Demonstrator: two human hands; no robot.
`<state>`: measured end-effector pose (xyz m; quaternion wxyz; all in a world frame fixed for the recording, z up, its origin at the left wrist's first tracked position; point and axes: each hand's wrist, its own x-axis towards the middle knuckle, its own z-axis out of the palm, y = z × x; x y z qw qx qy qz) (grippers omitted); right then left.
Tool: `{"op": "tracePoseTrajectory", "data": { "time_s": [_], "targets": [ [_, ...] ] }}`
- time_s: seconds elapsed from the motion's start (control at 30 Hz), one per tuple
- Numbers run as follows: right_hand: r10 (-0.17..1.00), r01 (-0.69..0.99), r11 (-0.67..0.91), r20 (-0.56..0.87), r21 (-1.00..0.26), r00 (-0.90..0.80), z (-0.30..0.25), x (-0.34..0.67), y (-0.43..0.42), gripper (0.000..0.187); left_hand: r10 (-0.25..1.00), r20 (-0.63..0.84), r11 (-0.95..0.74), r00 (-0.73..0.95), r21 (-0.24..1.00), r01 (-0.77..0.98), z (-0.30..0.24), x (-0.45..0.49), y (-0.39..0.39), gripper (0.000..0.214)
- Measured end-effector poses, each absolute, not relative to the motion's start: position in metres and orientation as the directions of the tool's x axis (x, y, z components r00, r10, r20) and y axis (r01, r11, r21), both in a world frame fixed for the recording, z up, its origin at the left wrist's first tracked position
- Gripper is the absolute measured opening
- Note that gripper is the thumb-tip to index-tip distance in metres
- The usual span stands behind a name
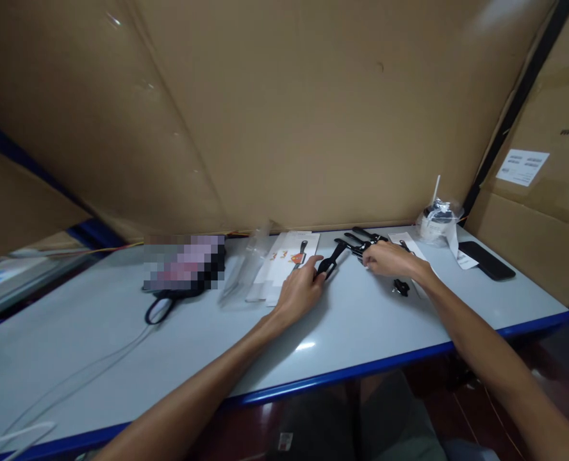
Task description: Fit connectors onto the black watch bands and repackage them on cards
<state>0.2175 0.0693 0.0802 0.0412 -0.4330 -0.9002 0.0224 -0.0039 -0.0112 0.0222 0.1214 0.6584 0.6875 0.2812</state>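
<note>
My left hand (304, 282) is closed round the near end of a black long-handled tool (333, 259), which has a slotted, open-framed part; its exact kind is unclear. To the right, my right hand (390, 257) rests with curled fingers at a small pile of similar black tools (356, 242). What lies between those fingers is hidden. Just below that hand sits a small black part (400, 287) on the table. White printed cards (284, 253) with a picture of a black-handled tool lie beyond my left hand. Another card (412, 246) is partly under my right hand.
Clear plastic bags (243, 269) lie left of the cards. Farther left is a blurred-out item (183, 262) with a black loop strap. A plastic-wrapped cup (437, 224) with a straw and a dark phone (487, 260) stand at the right. Cardboard (284, 115) walls the white table (207, 358).
</note>
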Motion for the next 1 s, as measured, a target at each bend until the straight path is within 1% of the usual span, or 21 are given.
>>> {"op": "tracePoseTrajectory", "data": {
  "time_s": [0.07, 0.13, 0.2, 0.27, 0.37, 0.43, 0.57, 0.7, 0.87, 0.93, 1.0],
  "targets": [
    [0.808, 0.806, 0.589, 0.028, -0.054, -0.589, 0.085, 0.215, 0.067, 0.027, 0.966, 0.231, -0.090, -0.118, 0.724, 0.684, 0.020, -0.005, -0.007, 0.049],
    [0.847, 0.847, 0.531, 0.044, -0.009, -0.530, 0.087, 0.213, 0.065, 0.028, 0.962, 0.228, -0.128, -0.148, 0.860, 0.493, 0.021, -0.003, -0.006, 0.053],
    [0.863, 0.865, 0.500, 0.060, 0.034, -0.501, 0.087, 0.212, 0.065, 0.028, 0.966, 0.183, -0.119, -0.181, 0.941, 0.317, 0.025, 0.001, -0.008, 0.060],
    [0.872, 0.874, 0.483, 0.054, 0.054, -0.486, 0.085, 0.211, 0.064, 0.028, 0.973, 0.113, -0.077, -0.203, 0.981, 0.176, 0.030, 0.004, -0.011, 0.068],
    [0.889, 0.888, 0.455, 0.017, 0.068, -0.457, 0.080, 0.205, 0.062, 0.032, 0.972, 0.048, -0.037, -0.231, 0.998, 0.052, 0.035, 0.007, -0.016, 0.072],
    [0.895, 0.893, 0.444, -0.011, 0.074, -0.445, 0.076, 0.200, 0.059, 0.037, 0.970, 0.032, -0.026, -0.242, 0.999, 0.026, 0.036, 0.007, -0.017, 0.071],
    [0.912, 0.910, 0.411, -0.015, 0.057, -0.411, 0.070, 0.192, 0.056, 0.043, 0.968, 0.004, -0.009, -0.253, 1.000, -0.018, 0.038, 0.009, -0.017, 0.066],
    [0.904, 0.902, 0.427, -0.044, 0.072, -0.425, 0.069, 0.192, 0.056, 0.038, 0.961, -0.050, 0.026, -0.272, 0.996, -0.088, 0.042, 0.011, -0.018, 0.054],
    [0.866, 0.857, 0.500, -0.054, 0.125, -0.497, 0.075, 0.201, 0.058, 0.034, 0.965, -0.102, 0.060, -0.241, 0.983, -0.172, 0.044, 0.009, -0.018, 0.023],
    [0.842, 0.832, 0.539, -0.094, 0.130, -0.531, 0.079, 0.204, 0.059, 0.031, 0.967, -0.116, 0.074, -0.228, 0.979, -0.188, 0.044, 0.008, -0.018, 0.020],
    [0.823, 0.814, 0.567, -0.135, 0.127, -0.552, 0.084, 0.207, 0.058, 0.030, 0.968, -0.124, 0.082, -0.219, 0.978, -0.193, 0.044, 0.008, -0.019, 0.022]
  ]
}}
